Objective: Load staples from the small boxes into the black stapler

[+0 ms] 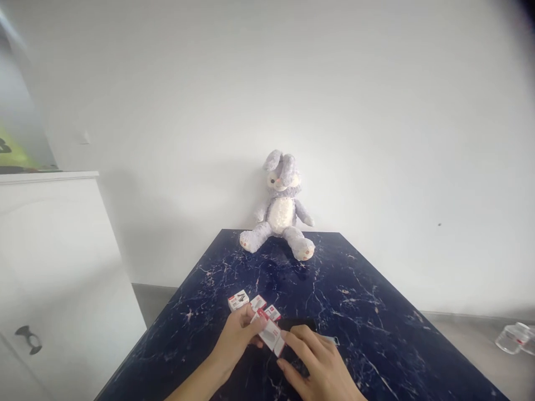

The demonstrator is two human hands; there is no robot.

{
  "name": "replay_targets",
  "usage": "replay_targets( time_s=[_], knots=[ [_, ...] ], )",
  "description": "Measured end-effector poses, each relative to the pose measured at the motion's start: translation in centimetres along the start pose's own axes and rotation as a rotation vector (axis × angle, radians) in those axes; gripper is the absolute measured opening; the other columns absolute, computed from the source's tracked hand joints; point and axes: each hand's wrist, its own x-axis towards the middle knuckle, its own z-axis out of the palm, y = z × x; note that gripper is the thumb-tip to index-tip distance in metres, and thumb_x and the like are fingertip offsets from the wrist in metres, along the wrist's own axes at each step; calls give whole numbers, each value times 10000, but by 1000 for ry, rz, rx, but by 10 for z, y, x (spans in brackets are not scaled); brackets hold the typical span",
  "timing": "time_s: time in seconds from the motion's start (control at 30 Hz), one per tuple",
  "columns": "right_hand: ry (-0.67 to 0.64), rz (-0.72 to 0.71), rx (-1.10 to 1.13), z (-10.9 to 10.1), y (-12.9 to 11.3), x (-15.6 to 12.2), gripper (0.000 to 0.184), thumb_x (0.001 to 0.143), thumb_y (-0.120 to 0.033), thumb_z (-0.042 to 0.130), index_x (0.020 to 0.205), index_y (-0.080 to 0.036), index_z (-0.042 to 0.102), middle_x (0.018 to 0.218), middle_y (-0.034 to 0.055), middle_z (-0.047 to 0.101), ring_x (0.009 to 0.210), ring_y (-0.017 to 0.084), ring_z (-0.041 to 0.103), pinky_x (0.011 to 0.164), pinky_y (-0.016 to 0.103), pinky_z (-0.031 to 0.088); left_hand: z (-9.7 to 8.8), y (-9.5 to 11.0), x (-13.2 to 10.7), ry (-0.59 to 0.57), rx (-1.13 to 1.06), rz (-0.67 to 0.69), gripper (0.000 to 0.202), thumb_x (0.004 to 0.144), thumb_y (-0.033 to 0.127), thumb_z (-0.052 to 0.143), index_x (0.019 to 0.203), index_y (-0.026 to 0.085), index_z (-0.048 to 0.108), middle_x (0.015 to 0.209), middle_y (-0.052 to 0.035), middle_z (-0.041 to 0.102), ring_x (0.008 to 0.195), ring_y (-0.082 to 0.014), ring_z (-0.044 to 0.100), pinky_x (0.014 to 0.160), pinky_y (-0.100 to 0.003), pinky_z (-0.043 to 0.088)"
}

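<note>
A small red-and-white cardboard box is tilted over the near part of the table, between both hands. My left hand pinches its upper left end with thumb and fingers. At the lower right end, the index finger and thumb of my right hand close around the corner flap. Just beyond the held box lie three more small boxes: a white one with a dark picture, a red-and-white one and another red-and-white one. Behind my right hand, a flat black item is partly hidden, with a clear-looking piece beside it.
A grey-and-white plush rabbit sits at the far edge of the dark blue marbled table, against the white wall. To the left stands a white cabinet with a dark handle. Clear plastic bottles are on the floor at right.
</note>
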Motion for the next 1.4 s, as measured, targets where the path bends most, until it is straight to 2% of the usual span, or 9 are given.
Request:
replay_targets(
  time_s=[0.17,0.33,0.4,0.5,0.57,0.63,0.7,1.13,1.4],
  knots=[
    [-44,-48,48,-11,0,7,150,945,-239,555,1071,-234,637,1104,85,647,872,182,681,683,273,556,3,-2,-1,-25,-56,-32,410,786,504,759,767,158,539,806,-97,747,667,-156,665,566,-216,461],
    [-63,-16,133,-15,7,6,54,919,-240,588,958,-221,619,1076,75,669,897,182,676,732,271,555,4,-3,-2,-19,-71,-49,374,798,466,760,801,154,553,799,-64,714,657,-134,640,564,-209,475],
    [-76,-12,173,-16,9,6,48,905,-250,600,941,-220,610,1031,66,676,857,174,669,737,271,552,5,-3,-3,-29,-83,-59,359,798,438,766,940,173,570,817,-41,704,650,-131,633,555,-212,481],
    [-97,22,185,-17,8,6,106,882,-212,577,982,-222,611,978,55,658,817,170,647,713,273,535,6,-4,-5,-31,-96,-72,499,797,395,774,1194,231,520,881,-25,701,670,-143,637,560,-230,502],
    [-118,48,179,-18,7,5,174,864,-179,553,1020,-226,615,955,52,631,805,172,627,693,278,519,6,-3,-6,-53,-82,-63,411,821,396,745,1138,213,559,855,-30,698,674,-148,632,571,-239,507],
    [-133,67,178,-18,7,5,195,862,-163,537,1028,-229,617,943,52,608,796,172,608,679,279,506,5,-1,-7,-85,-77,-43,271,844,400,715,953,186,588,800,-35,691,670,-148,624,580,-241,502],
    [-135,90,183,-19,7,6,175,879,-160,522,1008,-228,618,945,54,594,790,168,596,670,277,498,5,1,-8,-108,-79,-27,253,848,392,710,857,184,567,786,-37,689,680,-152,625,590,-244,502],
    [-107,159,219,-14,10,5,198,968,-166,457,987,-237,641,876,42,603,754,155,598,665,267,481,9,6,-12,-159,-28,52,266,798,384,767,866,172,622,799,-32,659,704,-163,608,617,-279,531],
    [-148,107,181,-19,12,7,202,952,-157,490,984,-249,667,852,38,593,742,152,588,635,252,455,8,4,-11,-171,-6,64,258,804,371,764,870,167,621,805,-39,660,710,-162,609,617,-271,524]
  ],
)
